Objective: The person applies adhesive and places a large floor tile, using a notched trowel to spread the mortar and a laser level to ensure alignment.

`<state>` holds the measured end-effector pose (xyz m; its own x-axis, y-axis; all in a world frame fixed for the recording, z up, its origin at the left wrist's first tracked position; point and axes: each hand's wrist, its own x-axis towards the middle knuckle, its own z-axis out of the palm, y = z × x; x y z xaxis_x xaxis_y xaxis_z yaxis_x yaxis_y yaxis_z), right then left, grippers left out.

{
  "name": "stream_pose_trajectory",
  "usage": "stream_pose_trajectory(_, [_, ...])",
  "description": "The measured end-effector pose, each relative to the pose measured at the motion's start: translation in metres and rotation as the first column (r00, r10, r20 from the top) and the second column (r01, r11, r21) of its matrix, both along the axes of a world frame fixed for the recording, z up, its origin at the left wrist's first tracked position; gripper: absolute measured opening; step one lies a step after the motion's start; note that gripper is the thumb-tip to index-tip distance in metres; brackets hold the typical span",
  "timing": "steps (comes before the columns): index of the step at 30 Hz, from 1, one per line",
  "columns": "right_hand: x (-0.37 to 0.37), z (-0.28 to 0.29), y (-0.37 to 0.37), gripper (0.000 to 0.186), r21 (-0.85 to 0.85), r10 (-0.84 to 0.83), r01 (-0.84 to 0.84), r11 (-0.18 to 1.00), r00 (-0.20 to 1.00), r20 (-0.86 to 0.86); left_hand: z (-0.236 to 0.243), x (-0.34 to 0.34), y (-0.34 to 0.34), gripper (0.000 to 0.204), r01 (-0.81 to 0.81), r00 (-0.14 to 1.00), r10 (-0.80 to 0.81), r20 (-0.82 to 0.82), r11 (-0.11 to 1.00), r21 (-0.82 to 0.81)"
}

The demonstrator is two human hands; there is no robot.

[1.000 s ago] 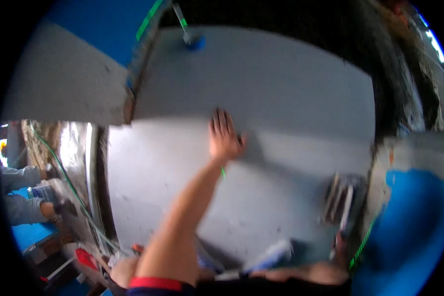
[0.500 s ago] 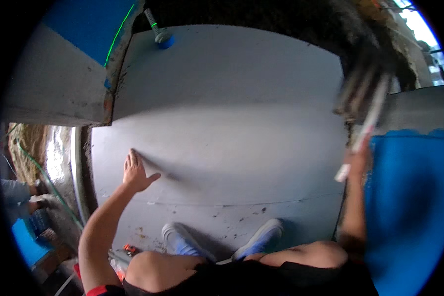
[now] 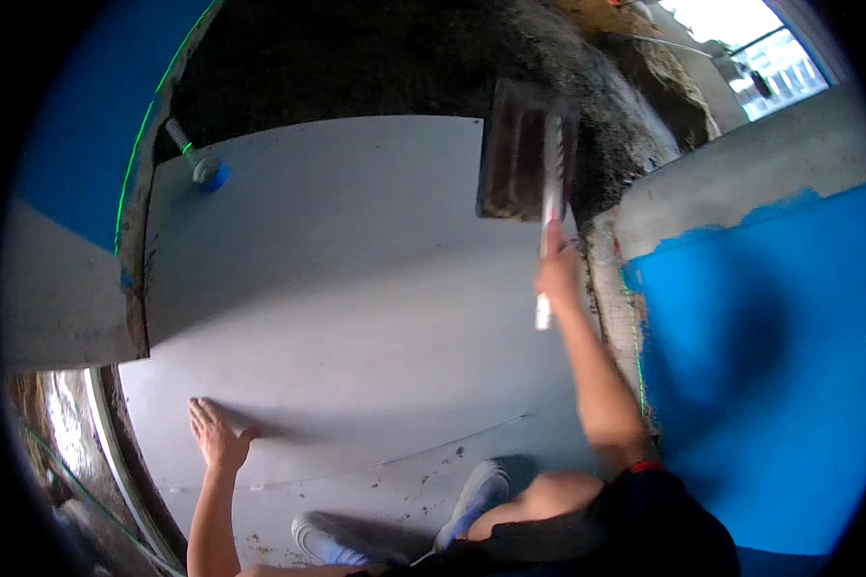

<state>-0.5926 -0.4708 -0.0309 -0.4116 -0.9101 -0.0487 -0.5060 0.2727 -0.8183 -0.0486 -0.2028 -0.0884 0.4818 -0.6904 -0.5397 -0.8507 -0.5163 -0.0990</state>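
A large grey slab lies in front of me, with my shoes on its near part. My left hand rests on its left side, palm down, fingers stretched and thumb apart. At the slab's far right, my right hand is closed round the white handle of a tool with a flat, dark rectangular head. The ribbed head is over the slab's far right corner and the dark ground beyond. Motion blur hides its exact kind, and I cannot tell whether it touches the slab.
A grey pipe with a blue collar stands at the slab's far left. Dark soil-like ground lies beyond. Blue-painted surfaces flank the right and far left. A thin green light line runs along the left wall edge.
My view has shifted right. The tool in my right hand has swung inward from the right edge to the slab's far right corner. My left hand stays flat on the slab.
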Motion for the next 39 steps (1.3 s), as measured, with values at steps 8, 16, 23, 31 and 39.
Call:
stream_pose_trajectory(8, [-0.030, 0.048, -0.051, 0.062, 0.480, -0.116, -0.107, 0.870, 0.904, 0.412, 0.004, -0.012, -0.015, 0.133, 0.011, 1.000, -0.011, 0.013, 1.000, 0.030])
stream_pose_trajectory(16, [-0.029, -0.013, 0.066, 0.079, 0.338, -0.062, 0.091, 0.937, 0.993, -0.095, 0.004, -0.026, -0.031, 0.132, 0.055, 0.998, -0.056, 0.009, 0.996, 0.065])
stream_pose_trajectory(23, [-0.011, 0.055, 0.037, 0.060, 0.454, 0.081, -0.189, 0.871, 0.966, 0.246, 0.021, -0.002, -0.016, 0.134, 0.055, 0.996, -0.063, 0.057, 0.991, 0.125])
stream_pose_trajectory(31, [0.014, -0.031, 0.165, 0.071, 0.433, 0.409, -0.329, 0.839, 0.906, -0.106, 0.003, -0.018, -0.025, 0.137, 0.086, 0.996, -0.086, 0.034, 0.996, -0.003])
stream_pose_trajectory(39, [0.068, 0.074, 0.163, 0.057, 0.333, 0.409, -0.481, 0.811, 0.873, 0.267, -0.012, 0.018, 0.041, 0.127, 0.091, 0.995, -0.094, -0.028, 0.990, -0.111])
